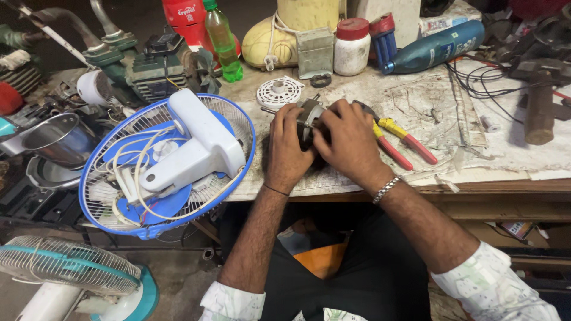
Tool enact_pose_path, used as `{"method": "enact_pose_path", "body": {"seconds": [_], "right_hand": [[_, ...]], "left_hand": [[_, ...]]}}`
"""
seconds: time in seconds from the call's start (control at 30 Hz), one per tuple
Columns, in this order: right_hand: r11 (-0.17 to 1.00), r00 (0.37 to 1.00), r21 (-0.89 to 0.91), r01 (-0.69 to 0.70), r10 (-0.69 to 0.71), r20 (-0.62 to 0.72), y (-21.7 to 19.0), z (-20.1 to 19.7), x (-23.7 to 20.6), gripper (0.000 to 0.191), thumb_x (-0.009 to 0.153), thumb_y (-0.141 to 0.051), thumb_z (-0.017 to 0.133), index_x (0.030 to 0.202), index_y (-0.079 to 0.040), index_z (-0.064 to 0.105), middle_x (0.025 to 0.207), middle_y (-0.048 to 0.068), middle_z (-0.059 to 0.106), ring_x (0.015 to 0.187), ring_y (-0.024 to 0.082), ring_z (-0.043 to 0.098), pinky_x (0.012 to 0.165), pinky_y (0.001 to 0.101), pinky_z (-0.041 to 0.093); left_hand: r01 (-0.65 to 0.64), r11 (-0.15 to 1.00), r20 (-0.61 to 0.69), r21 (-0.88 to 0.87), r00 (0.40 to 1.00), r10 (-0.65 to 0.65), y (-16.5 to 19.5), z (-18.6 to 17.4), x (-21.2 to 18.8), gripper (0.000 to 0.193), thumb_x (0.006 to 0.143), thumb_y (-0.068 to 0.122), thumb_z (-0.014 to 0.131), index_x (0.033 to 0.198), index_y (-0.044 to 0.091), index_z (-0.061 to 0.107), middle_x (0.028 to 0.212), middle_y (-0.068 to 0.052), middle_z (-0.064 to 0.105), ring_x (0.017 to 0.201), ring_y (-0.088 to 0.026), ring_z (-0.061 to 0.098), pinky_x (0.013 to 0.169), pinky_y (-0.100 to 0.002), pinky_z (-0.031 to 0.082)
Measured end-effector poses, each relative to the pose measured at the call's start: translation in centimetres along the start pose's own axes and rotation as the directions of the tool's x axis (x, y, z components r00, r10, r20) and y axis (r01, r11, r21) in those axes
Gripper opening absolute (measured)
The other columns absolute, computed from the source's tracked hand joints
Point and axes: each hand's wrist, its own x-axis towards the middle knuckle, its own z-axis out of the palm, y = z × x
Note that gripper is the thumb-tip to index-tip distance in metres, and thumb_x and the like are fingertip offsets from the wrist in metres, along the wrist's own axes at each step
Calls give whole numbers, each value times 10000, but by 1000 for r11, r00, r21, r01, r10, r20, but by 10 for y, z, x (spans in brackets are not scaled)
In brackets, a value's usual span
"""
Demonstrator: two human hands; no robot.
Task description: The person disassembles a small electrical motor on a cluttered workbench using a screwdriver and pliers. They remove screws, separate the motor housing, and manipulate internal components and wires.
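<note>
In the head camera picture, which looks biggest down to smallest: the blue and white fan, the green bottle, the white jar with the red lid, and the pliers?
1. Blue and white fan, largest, though nearest the camera.
2. Green bottle and pliers: too alike to rank.
3. White jar.

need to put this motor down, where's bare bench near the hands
Barest patch: stained paper between the pliers and the wooden mallet. The back row of bottles is crowded; the fan fills the left, beside the left hand.

A small appliance repair workshop: a scarred, paper-covered workbench (511, 160) crowded with pliers (399, 141), loose wires (476, 80), a hammer (540, 107), dismantled table fans (166, 157), motors and spare parts.
</note>
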Motion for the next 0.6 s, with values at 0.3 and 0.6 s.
{"method": "enact_pose_path", "body": {"seconds": [0.3, 0.6], "right_hand": [[999, 999, 15, 37, -37, -8, -3, -12, 2, 245, 893, -278, 748, 1026, -76, 711, 1056, 135, 604, 1041, 348, 551, 889, 515, 413], [958, 978, -226, 179, -199, -65, -9, -8, 10, 204, 859, -259, 736, 957, -86, 692, 926, 50, 695, 946, 267, 633, 899, 500, 415]], "left_hand": [[6, 1000, 1, 2, 1000, -6, -3, 1, -1, 696, 744, 61, 844, 1350, 27, 502, 1434, -199, 489, 1338, -429, 489, 1141, -494, 424], [13, 1000, 22, -18, 1000, -13, -3, 0, -1, 737, 690, 71, 851, 1332, 14, 495, 1422, -214, 478, 1323, -437, 481, 1120, -501, 424]]}}
